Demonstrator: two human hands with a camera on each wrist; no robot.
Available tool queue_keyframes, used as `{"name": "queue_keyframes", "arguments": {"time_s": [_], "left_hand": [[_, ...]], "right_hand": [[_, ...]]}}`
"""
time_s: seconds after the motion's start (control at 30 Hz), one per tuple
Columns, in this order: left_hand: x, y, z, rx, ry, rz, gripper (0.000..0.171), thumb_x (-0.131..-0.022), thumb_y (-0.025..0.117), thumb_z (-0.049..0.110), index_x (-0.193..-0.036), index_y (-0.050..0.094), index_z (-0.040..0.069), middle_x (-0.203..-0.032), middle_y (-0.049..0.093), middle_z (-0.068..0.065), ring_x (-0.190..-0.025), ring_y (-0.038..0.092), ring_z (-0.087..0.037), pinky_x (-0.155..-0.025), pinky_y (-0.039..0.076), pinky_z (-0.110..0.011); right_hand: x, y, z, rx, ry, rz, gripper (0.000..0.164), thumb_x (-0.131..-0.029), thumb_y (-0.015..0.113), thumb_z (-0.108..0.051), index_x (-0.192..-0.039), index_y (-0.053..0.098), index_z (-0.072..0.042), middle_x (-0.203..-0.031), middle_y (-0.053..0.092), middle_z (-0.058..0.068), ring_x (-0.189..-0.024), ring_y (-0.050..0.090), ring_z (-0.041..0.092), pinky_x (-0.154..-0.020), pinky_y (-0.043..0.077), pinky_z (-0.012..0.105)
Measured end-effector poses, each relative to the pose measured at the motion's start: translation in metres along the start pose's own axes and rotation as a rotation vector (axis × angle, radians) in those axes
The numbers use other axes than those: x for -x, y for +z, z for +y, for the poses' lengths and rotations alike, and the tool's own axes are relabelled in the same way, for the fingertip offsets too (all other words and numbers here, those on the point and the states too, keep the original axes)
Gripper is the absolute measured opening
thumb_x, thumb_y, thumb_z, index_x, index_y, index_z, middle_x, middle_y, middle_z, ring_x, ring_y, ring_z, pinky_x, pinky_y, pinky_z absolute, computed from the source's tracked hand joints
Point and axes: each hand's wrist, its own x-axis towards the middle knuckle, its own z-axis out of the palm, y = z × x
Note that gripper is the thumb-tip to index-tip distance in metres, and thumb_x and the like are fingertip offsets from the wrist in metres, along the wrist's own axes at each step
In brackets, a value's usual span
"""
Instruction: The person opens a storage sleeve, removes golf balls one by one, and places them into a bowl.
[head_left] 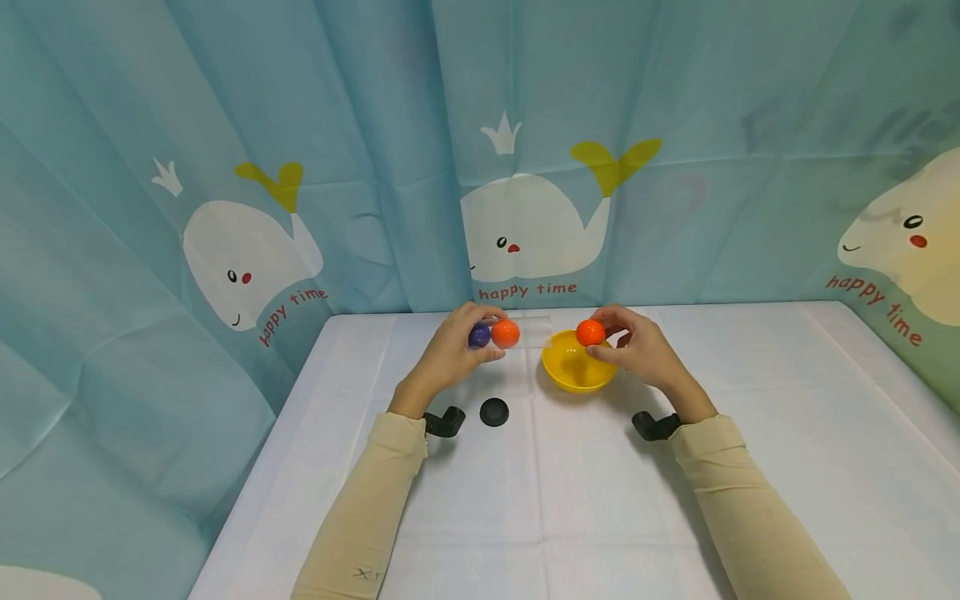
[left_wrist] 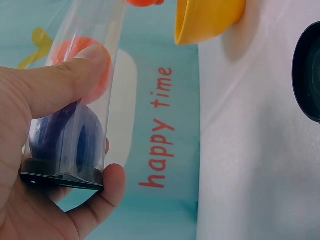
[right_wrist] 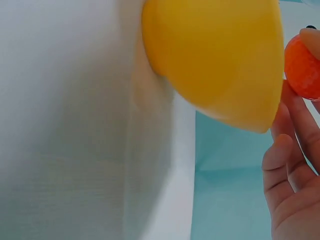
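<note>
My left hand [head_left: 452,348] grips a clear plastic tube [left_wrist: 114,30] by its black-capped end, holding it sideways above the table. Inside the tube a dark blue ball [left_wrist: 67,136] lies against the black base, and an orange ball [head_left: 506,333] sits beside it. The tube's other end points right, toward the yellow bowl [head_left: 573,377]. Over that bowl's right rim, my right hand [head_left: 636,348] pinches a second orange ball [head_left: 591,332] between thumb and fingers. In the right wrist view this orange ball [right_wrist: 303,70] shows at the right edge, partly cut off.
A round black lid [head_left: 494,412] lies on the white tablecloth [head_left: 540,500], between the two forearms and nearer me. Behind the table's far edge hangs a blue curtain [head_left: 390,100] printed with whales.
</note>
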Motion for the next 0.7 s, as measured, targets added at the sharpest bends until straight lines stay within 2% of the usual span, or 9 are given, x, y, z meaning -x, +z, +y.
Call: {"name": "queue_keyframes", "arguments": {"time_s": [0.27, 0.53, 0.7], "left_hand": [[0.000, 0.001, 0.000, 0.007, -0.003, -0.001, 0.045, -0.087, 0.083, 0.018, -0.126, 0.063, 0.022, -0.125, 0.061, -0.005, -0.122, 0.058, -0.027, -0.111, 0.046, -0.049], [0.000, 0.001, 0.000, 0.000, -0.018, -0.002, 0.046, -0.087, 0.083, 0.020, -0.127, 0.063, 0.022, -0.126, 0.061, -0.005, -0.121, 0.057, -0.027, -0.112, 0.045, -0.049], [0.000, 0.002, 0.001, -0.001, -0.024, -0.006, 0.046, -0.087, 0.083, 0.019, -0.127, 0.063, 0.022, -0.127, 0.061, -0.004, -0.121, 0.057, -0.027, -0.111, 0.045, -0.049]], "right_hand": [[0.000, -0.001, 0.009, -0.001, 0.012, -0.001, 0.040, -0.086, 0.082, -0.013, -0.120, 0.064, -0.004, -0.117, 0.067, 0.015, -0.108, 0.056, 0.028, -0.080, 0.047, 0.023], [-0.001, 0.003, 0.016, 0.004, 0.039, -0.021, 0.041, -0.086, 0.080, -0.012, -0.122, 0.063, -0.001, -0.129, 0.059, 0.017, -0.117, 0.051, 0.034, -0.095, 0.047, 0.043], [-0.001, 0.005, 0.017, 0.021, 0.046, -0.045, 0.040, -0.086, 0.080, -0.012, -0.121, 0.064, -0.002, -0.128, 0.058, 0.018, -0.116, 0.050, 0.034, -0.094, 0.048, 0.044]]}}
